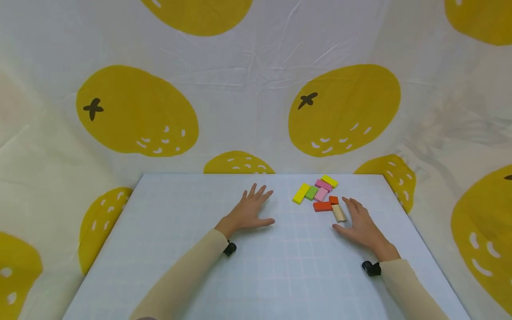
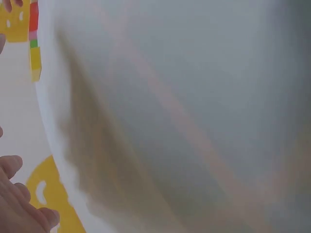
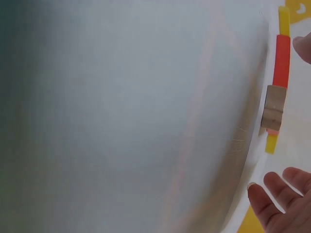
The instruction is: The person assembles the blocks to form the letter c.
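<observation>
Plain wood block (image 1: 339, 213) lies flat at centre-right of head view, just beside fingertips of right hand (image 1: 362, 227); touching or not, can't tell. Fingers straight and spread, palm down, gripping nothing. Red block (image 1: 322, 206) w/ small orange block (image 1: 334, 200) directly above-left of it. Further up: pink blocks (image 1: 322, 190), green block (image 1: 311, 193), yellow blocks (image 1: 301, 194) in a loose cluster. Left hand (image 1: 250, 213) flat near frame centre, fingers apart, well clear of blocks. Pale gridded table (image 1: 200, 249) under all.
</observation>
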### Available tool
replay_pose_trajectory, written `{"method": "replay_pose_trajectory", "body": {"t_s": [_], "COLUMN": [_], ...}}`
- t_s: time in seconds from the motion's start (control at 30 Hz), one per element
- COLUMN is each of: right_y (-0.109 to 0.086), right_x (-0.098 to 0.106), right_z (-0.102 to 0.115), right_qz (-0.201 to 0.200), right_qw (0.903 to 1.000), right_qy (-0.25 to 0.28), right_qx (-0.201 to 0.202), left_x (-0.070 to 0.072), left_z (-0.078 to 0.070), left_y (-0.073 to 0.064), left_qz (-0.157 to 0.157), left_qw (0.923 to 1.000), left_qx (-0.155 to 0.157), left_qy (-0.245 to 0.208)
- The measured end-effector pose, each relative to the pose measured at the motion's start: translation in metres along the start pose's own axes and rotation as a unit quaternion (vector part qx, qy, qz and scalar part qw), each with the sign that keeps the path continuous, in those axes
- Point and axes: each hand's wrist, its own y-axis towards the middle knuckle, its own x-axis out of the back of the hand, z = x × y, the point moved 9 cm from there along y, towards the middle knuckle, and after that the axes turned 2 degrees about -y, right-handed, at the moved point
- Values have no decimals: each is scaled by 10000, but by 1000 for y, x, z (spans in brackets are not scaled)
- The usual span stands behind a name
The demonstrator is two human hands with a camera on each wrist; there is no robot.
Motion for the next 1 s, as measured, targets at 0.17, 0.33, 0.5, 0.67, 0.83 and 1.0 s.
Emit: {"method": "replay_pose_trajectory", "body": {"t_s": [0.17, 0.33, 0.5, 0.67, 0.83, 1.0], "right_y": [1, 3, 5, 6, 4, 2], "right_x": [-5, -4, -5, -5, -1, 2], "right_z": [0, 0, 2, 2, 1, -1], "right_qz": [122, 170, 196, 268, 239, 234], "right_qw": [9997, 9993, 9985, 9981, 9979, 9977], "right_qy": [186, 302, 492, 533, 578, 590], "right_qx": [-90, -135, -103, -133, -192, -256], "left_x": [-9, -22, -37, -44, -48, -44], "left_z": [-17, -35, -52, -57, -58, -66], "left_y": [23, 49, 66, 72, 70, 65], "left_qz": [263, 463, 733, 884, 1044, 1026], "left_qw": [9994, 9985, 9964, 9947, 9920, 9924], "left_qx": [-146, -88, -79, 46, 153, -64], "left_qy": [-198, -274, -426, -523, -690, -676]}}
